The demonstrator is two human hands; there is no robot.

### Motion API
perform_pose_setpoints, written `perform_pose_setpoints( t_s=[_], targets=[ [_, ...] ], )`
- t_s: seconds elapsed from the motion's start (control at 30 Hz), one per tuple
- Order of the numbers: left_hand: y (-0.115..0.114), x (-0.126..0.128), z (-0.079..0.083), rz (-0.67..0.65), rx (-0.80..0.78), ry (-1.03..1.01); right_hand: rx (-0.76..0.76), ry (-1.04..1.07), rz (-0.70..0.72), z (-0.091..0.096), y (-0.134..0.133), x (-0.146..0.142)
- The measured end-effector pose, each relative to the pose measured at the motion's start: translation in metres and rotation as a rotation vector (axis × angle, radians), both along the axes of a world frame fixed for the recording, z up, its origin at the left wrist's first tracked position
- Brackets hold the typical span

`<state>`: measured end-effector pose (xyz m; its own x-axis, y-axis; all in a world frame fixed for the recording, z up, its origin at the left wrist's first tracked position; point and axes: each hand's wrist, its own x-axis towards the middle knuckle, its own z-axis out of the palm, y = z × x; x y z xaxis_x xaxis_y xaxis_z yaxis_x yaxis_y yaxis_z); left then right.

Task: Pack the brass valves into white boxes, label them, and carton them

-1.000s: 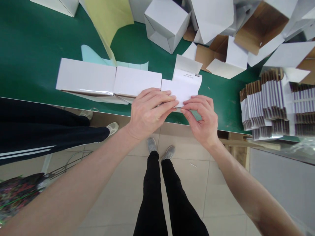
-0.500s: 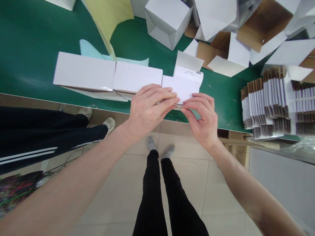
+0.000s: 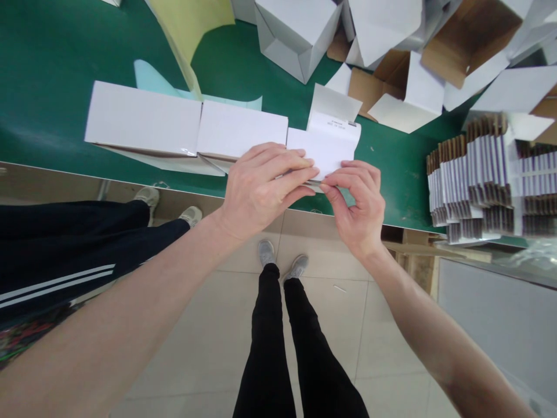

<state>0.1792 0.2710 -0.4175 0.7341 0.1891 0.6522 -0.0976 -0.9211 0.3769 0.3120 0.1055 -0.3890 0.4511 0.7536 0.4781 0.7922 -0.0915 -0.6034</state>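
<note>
A small white cardboard box stands near the table's front edge, with a flap raised at its back and small print on it. My left hand lies over the left part of this box, fingers stretched together on top and thumb at the front edge. With thumb and forefinger my right hand pinches the front edge near the right corner. Both hands are closed on the box; its front face is mostly hidden. Two larger white boxes, one in the middle and one at the left end, continue the row.
Behind the row lie a light blue sheet and a yellow sheet. Open white boxes with brown insides crowd the back right. Stacked flat cardboard pieces stand at the right. A person's dark-trousered legs are on the left.
My left thumb has shifted slightly at the box's front edge. The right hand keeps its pinch. The other person's legs have shifted a little, and the view has moved slightly.
</note>
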Motion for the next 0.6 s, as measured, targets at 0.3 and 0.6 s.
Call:
perform_pose_setpoints(
  t_s=[0.3,0.6],
  targets=[
    [-0.006,0.003,0.002,0.055,0.030,-0.042,0.053,-0.070,0.049,-0.010,-0.004,0.006],
    [-0.008,0.004,0.004,0.077,-0.061,0.006,0.043,-0.032,0.012,-0.007,-0.008,0.015]
  ],
)
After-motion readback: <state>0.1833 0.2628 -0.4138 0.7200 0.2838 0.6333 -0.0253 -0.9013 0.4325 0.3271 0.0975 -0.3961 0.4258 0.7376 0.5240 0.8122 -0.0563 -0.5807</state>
